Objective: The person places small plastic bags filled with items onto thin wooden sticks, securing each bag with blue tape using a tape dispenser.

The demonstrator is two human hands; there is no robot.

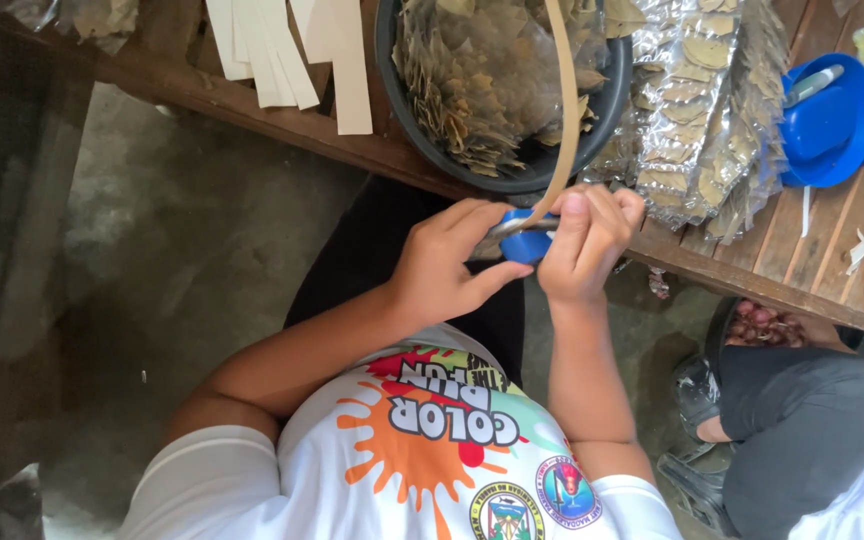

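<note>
My left hand point(442, 268) and my right hand point(587, 240) meet just below the wooden table's edge point(742, 285). Between them is a small blue tool with a metal top point(524, 243), which looks like a stapler. My left hand's fingers close on its left end. A long tan strip point(567, 100) runs from the tool up over a black bowl point(397, 95). My right hand pinches the strip's lower end against the tool, thumb on top. How the strip meets the tool is hidden by my fingers.
The black bowl holds small clear packets of dried leaves point(482, 70). More such packets point(702, 100) lie beside it. Cream paper strips point(292, 50) sit at the back left, blue dishes point(832, 120) at the right. Another person's dark-trousered leg point(802, 420) is at the lower right.
</note>
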